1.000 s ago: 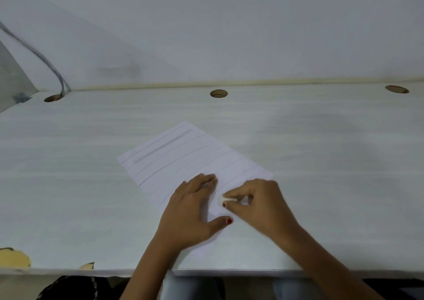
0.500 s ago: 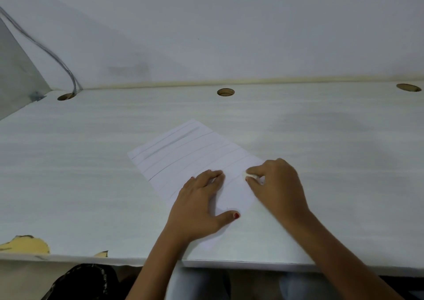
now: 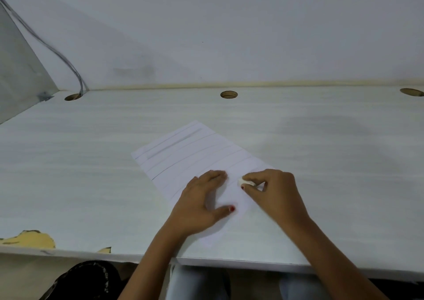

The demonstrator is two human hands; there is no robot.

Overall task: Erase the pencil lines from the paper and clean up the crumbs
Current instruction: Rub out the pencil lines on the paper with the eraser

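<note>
Pale, wood-grained worktop (image 3: 91, 173) fills the view in front of you, backed by a plain white wall (image 3: 229, 36) with a cream strip along the joint. Three round cable holes sit along the far edge: the left one (image 3: 73, 97) takes a grey cable (image 3: 57, 54) that runs down the wall into it, the middle one (image 3: 228, 94) and the right one (image 3: 411, 92) stand bare. At the near left edge the white facing has chipped away to yellow board (image 3: 29, 240).

Your paper (image 3: 195, 155) lies askew in the middle of the worktop, one corner pointing away from you. Pencil lines (image 3: 179, 160) cross its far half in parallel strokes; the part near your hands looks blank or nearly so. No writing, brand or label can be read on it or anywhere else.

Your left hand (image 3: 202, 203) lies flat on the sheet, fingers spread and thumb out to the side, nails painted red, pinning the paper with nothing held. Your right hand (image 3: 275, 196) sits just beside it, its grip pinched closed around a small white eraser (image 3: 246, 182) between thumb and forefinger, with the eraser's tip down on the paper. Crumbs are too small to make out.

Below the worktop edge, your light trousers (image 3: 197, 283) show, with a dark patterned thing (image 3: 87, 281) to the left.
</note>
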